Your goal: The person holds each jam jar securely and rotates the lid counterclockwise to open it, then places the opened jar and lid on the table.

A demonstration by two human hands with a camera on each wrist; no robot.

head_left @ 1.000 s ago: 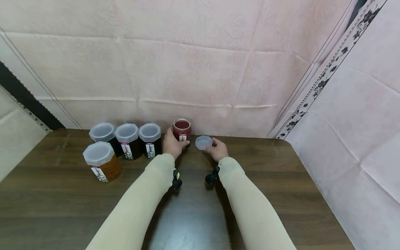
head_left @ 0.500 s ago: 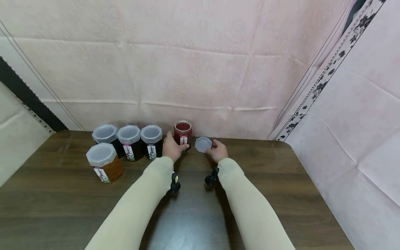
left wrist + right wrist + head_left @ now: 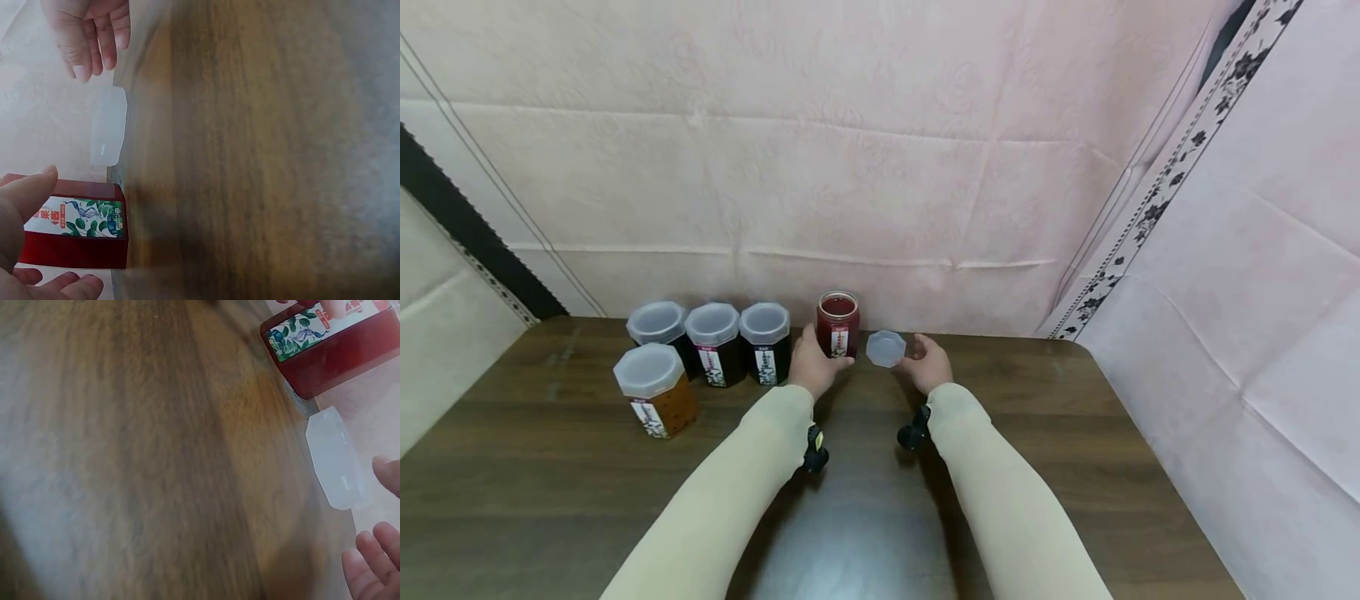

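Your left hand (image 3: 814, 360) is at the near left of one jar (image 3: 838, 315), thumb before it, and that jar stands on the table (image 3: 865, 517). Right of it, between your two hands, a loose lid (image 3: 885, 348) lies near the jar; your right hand (image 3: 928, 364) is just beyond the lid's right side. Left of your left hand stands a row of three jars (image 3: 713, 323); before its left end, closer to you, stands another jar (image 3: 655, 383). Behind both your hands hangs a cloth (image 3: 887, 192).
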